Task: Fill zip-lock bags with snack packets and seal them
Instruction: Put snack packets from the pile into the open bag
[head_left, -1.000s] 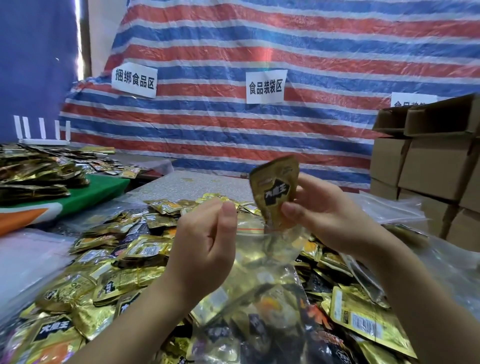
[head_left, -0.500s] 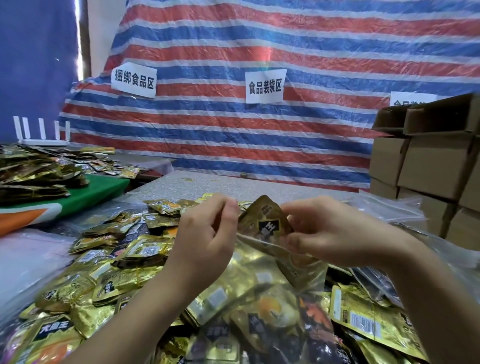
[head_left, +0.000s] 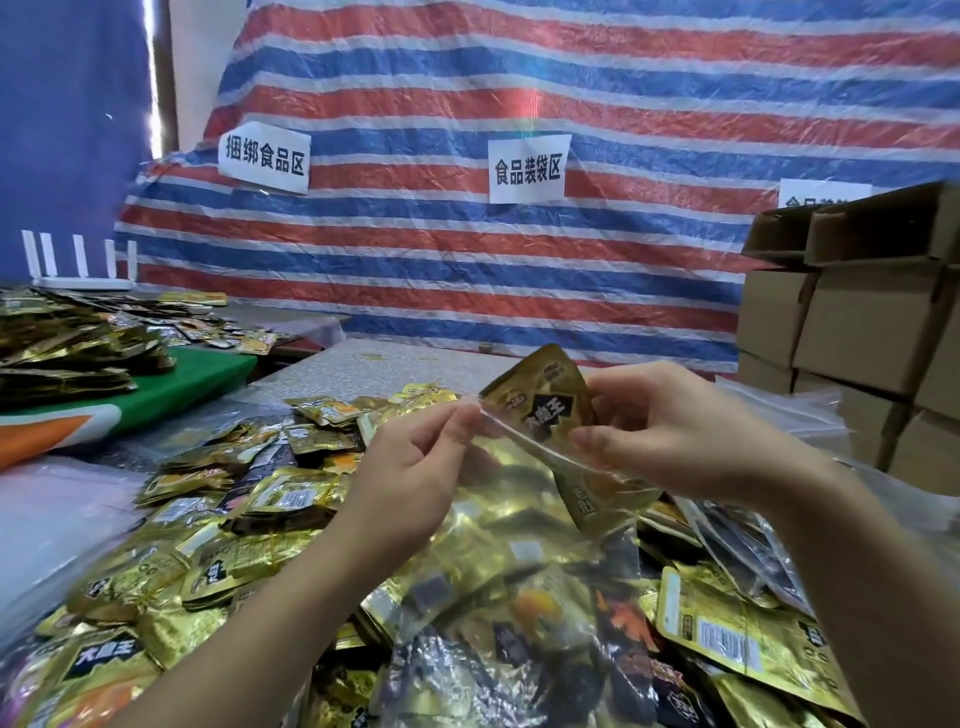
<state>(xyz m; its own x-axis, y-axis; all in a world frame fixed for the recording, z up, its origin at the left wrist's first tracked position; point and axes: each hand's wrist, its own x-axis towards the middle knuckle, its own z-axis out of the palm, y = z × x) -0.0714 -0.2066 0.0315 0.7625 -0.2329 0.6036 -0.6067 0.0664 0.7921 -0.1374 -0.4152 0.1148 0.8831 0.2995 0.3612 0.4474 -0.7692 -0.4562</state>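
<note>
While my left hand (head_left: 415, 467) pinches the near corner of the zip-lock bag (head_left: 498, 561) at its mouth, fingers curled on the thin rim, my right hand (head_left: 670, 431) holds the other side of the mouth and a gold snack packet (head_left: 545, 400) that stands half inside the opening. The bag hangs between both hands, above the heap of loose packets (head_left: 218, 519) on the table (head_left: 363, 364), and it already carries many packets. I judge the film soft and slippery, with no stiffness, so it is best taken at the zip strip, where it is thicker. The packet seems light and crinkly, easy to slide down by its top edge. Farther out, cardboard boxes (head_left: 857, 322) stand at the right and a striped tarp (head_left: 519, 260) hangs behind.
</note>
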